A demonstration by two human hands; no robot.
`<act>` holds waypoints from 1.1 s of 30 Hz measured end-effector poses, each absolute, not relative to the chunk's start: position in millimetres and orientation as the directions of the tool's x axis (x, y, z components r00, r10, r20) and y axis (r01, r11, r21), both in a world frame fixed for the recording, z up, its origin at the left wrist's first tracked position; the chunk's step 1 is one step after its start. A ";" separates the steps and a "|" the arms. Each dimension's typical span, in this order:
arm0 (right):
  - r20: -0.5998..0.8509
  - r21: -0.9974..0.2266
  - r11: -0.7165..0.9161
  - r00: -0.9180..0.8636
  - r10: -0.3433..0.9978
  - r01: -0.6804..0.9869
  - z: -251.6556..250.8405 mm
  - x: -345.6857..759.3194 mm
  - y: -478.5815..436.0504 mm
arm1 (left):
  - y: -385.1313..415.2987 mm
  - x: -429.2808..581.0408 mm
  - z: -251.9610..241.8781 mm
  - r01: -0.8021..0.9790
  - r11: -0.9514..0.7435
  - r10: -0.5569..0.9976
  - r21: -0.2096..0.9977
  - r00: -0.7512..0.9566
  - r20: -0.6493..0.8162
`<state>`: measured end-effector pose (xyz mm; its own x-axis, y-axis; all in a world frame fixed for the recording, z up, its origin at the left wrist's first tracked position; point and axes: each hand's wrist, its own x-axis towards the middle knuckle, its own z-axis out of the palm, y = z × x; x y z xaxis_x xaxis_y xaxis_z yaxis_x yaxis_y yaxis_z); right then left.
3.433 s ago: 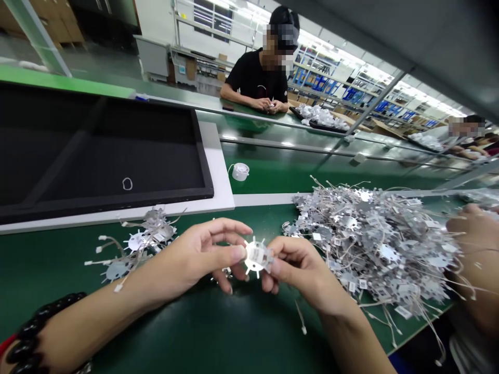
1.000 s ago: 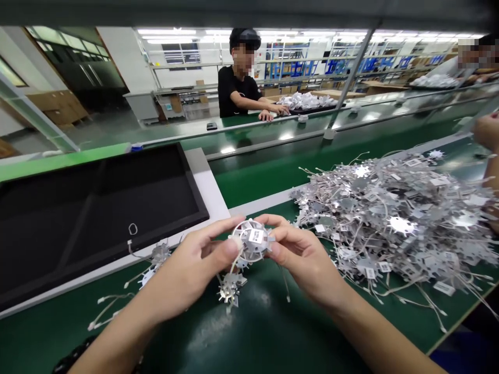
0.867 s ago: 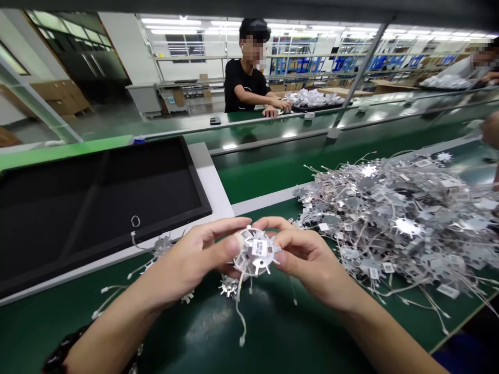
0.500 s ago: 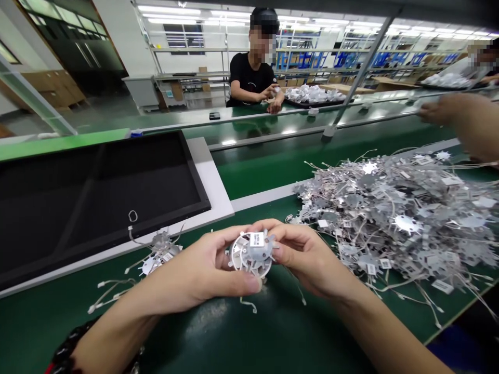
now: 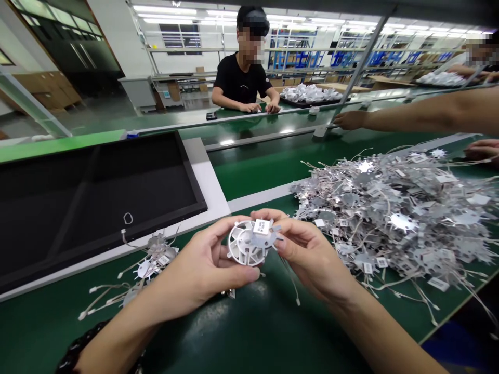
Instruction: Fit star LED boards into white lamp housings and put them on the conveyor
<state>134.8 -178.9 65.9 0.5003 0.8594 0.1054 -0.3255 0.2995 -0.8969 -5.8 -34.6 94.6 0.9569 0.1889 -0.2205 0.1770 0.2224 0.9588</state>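
Observation:
My left hand (image 5: pixel 202 262) is closed around a white round plastic frame (image 5: pixel 236 243) with spokes, thumb along its lower rim. In the fingers of my right hand (image 5: pixel 314 254) is a thin silvery metal plate (image 5: pixel 265 241) with a white labelled block on it. The plate overlaps the right side of the frame; whether it is seated there I cannot tell. Thin wires (image 5: pixel 290 278) hang below my right fingers. A small metal part shows beneath my left thumb, mostly hidden.
A big heap of star-shaped metal plates (image 5: pixel 385 208) with wires lies at right. Several similar plates (image 5: pixel 156 254) lie left of my left hand, beside a black panel (image 5: pixel 93 192) on a white board (image 5: pixel 212 179). Across the bench works a person (image 5: pixel 244 78); a co-worker's arm (image 5: pixel 421 111) reaches in from the right.
The metal plate has shifted and tilted relative to the white frame, uncovering more spokes. At right, the co-worker's arm now stretches farther left. The person opposite has lowered their hands to the bench.

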 end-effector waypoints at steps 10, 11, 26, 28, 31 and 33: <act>0.245 -0.903 0.395 0.551 0.798 -0.170 65.2 125.3 -177.2 | -39.6 -7.3 87.5 0.078 -0.264 0.477 0.961 0.877 0.059; 0.231 -0.905 0.379 0.525 0.819 -0.192 65.2 123.1 -176.4 | -40.0 -7.3 86.4 0.070 -0.301 0.470 0.951 0.879 0.084; 0.150 -0.964 0.247 0.575 0.805 -0.094 67.5 113.5 -176.0 | -41.9 -7.4 86.2 0.025 -0.466 0.509 0.884 0.825 0.245; 0.065 -0.969 0.183 0.539 0.840 -0.169 67.9 113.6 -175.1 | -41.1 -7.2 87.0 0.044 -0.474 0.510 0.879 0.827 0.234; -0.044 -0.957 0.100 0.479 0.877 -0.271 67.9 116.0 -173.7 | -40.7 -6.4 88.9 0.085 -0.474 0.527 0.877 0.825 0.205; -0.086 -0.940 0.078 0.453 0.887 -0.333 67.4 118.1 -173.1 | -40.9 -5.9 90.3 0.109 -0.461 0.549 0.881 0.815 0.187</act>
<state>118.1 -173.1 67.4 0.4529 0.8874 -0.0865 -0.3326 0.0782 -0.9398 -5.9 -40.9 90.3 0.8148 0.5488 0.1867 0.1086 -0.4610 0.8807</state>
